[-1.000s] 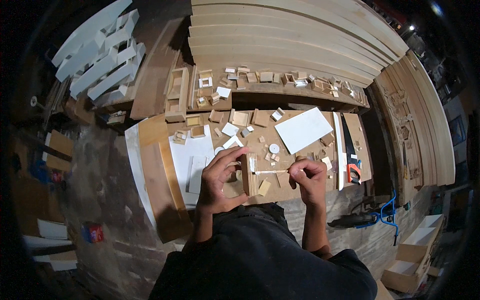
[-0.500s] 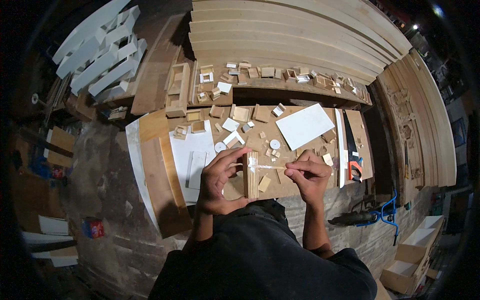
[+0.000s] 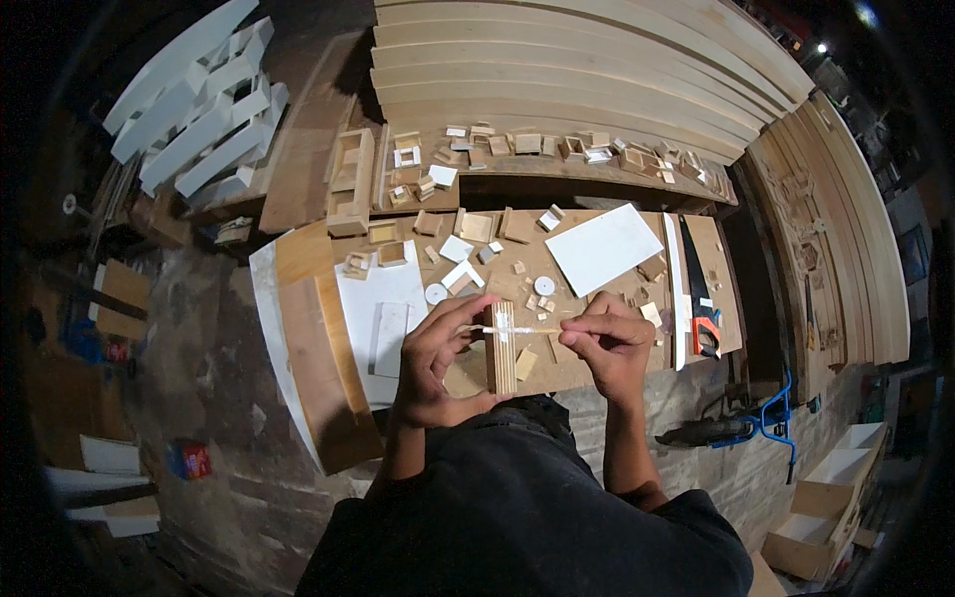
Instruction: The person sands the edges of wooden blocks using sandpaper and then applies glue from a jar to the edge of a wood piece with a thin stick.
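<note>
1. I see a small wooden block (image 3: 500, 348), made of thin layers on edge, standing upright at the front of the workboard (image 3: 597, 358), just before my body.
2. My left hand (image 3: 438, 363) is wrapped around the block from the left; thumb and fingers are pressed on its sides.
3. Across the top of the block lies a thin pale stick (image 3: 517, 329). My right hand (image 3: 612, 343) pinches its right end between thumb and fingertips; the left end reaches the fingers of the left hand.
4. I judge the stick can snap or slide off, because it is very thin and is held only at the ends. If the left hand loosens its grip, the block may tip over.
5. Loose small wood pieces (image 3: 542, 298) lie just beside the hands; a careless wrist may push them off the edge.
6. Counted: one block, one stick, two hands. On the board I count one white sheet (image 3: 604, 247), two white discs (image 3: 436, 294), one handsaw (image 3: 699, 298) with a red and black handle at the right.
7. The small pieces on the board and on the shelf (image 3: 557, 169) behind are too many and too small for me to count exactly.
8. Further back there are long curved planks (image 3: 597, 60), and white frames (image 3: 199, 119) at the far left.
</note>
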Tool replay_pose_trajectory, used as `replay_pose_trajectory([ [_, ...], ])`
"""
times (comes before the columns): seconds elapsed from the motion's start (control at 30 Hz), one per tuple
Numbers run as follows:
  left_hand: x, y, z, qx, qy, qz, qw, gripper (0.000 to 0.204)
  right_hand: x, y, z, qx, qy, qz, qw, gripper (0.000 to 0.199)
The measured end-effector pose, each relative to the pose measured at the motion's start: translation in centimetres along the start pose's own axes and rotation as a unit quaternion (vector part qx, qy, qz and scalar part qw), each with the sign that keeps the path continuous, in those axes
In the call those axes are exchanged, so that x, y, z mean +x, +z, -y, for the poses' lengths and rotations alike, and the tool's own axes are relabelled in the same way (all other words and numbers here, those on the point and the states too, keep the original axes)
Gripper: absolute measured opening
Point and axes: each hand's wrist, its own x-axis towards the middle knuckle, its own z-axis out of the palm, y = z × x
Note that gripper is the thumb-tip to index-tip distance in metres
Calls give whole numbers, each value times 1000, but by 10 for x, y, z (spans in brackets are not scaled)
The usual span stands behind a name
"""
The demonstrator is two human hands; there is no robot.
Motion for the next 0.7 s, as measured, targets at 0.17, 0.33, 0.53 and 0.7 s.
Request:
replay_pose_trajectory([
  [0.17,-3,1,3,-32,2,-19,999,95,-5,-3,-2,36,20,-9,999,18],
  [0.33,-4,3,1,-21,2,-14,1000,95,-4,3,0,6,33,-31,999,18],
  [0.53,-3,5,-1,-17,-1,-19,1000,95,-3,-10,2,0,-37,37,999,19],
  [0.7,-4,7,-2,-24,-10,-9,1000,94,-2,-6,-4,19,4,-40,999,20],
])
